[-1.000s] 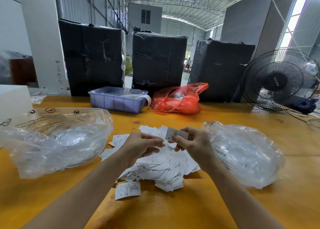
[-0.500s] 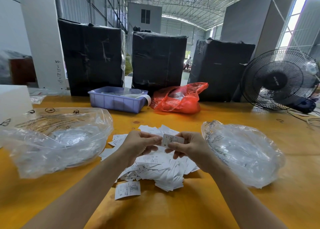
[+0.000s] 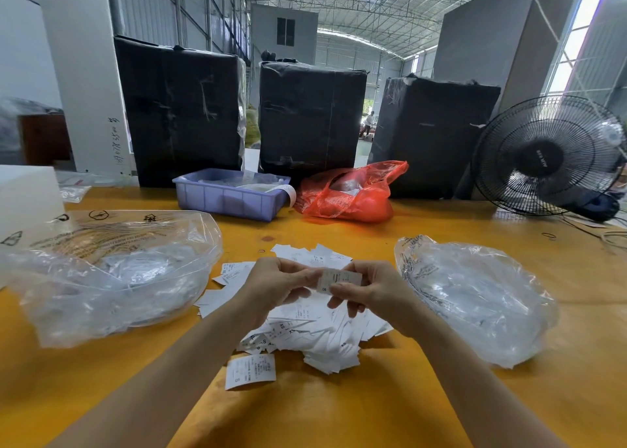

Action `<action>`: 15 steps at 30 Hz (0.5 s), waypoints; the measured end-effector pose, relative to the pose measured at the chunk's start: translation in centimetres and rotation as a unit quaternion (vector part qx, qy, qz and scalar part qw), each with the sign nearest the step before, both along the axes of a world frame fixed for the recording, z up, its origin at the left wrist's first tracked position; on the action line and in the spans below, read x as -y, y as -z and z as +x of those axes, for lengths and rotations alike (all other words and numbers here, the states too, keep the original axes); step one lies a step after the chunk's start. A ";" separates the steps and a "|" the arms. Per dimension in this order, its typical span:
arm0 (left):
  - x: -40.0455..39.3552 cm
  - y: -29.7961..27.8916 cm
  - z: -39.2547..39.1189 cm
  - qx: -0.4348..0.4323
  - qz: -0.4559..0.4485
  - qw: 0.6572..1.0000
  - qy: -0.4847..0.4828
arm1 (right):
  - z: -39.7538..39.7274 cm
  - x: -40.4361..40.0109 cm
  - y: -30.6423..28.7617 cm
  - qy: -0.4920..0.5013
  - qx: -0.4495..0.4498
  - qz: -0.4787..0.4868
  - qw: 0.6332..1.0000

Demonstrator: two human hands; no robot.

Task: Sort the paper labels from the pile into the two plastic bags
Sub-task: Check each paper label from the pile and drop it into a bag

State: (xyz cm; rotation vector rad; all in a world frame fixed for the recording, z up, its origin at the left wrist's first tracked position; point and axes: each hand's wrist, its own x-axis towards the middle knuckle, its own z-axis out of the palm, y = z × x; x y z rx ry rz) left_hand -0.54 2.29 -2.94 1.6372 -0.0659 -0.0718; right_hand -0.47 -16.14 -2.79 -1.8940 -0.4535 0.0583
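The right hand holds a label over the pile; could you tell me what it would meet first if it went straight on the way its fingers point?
The right hand points left, pinching a label. Straight on, it would meet the left hand almost at once; depth is hard to judge.

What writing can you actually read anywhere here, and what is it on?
"S": small white paper label pinched by both hands.
"S": loose white label lying nearest the camera.
"XS": labels in the white paper pile.
Handwritten digits on the white pillar, brand on the black fan hub, print on both clear bags: too blurred.
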 end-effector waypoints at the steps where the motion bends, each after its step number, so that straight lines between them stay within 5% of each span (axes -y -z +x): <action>1: 0.0 0.0 0.0 -0.002 -0.010 1.000 -0.004 | 0.1 0.1 0.0 0.020 0.019 0.016 1.000; 6: 0.0 0.0 0.0 -0.013 -0.014 1.000 -0.008 | 0.0 -0.1 -0.4 0.064 0.070 0.089 0.992; 15: 0.1 0.0 0.1 -0.025 -0.020 0.999 0.023 | -0.3 -0.6 -0.2 0.071 0.104 0.054 0.991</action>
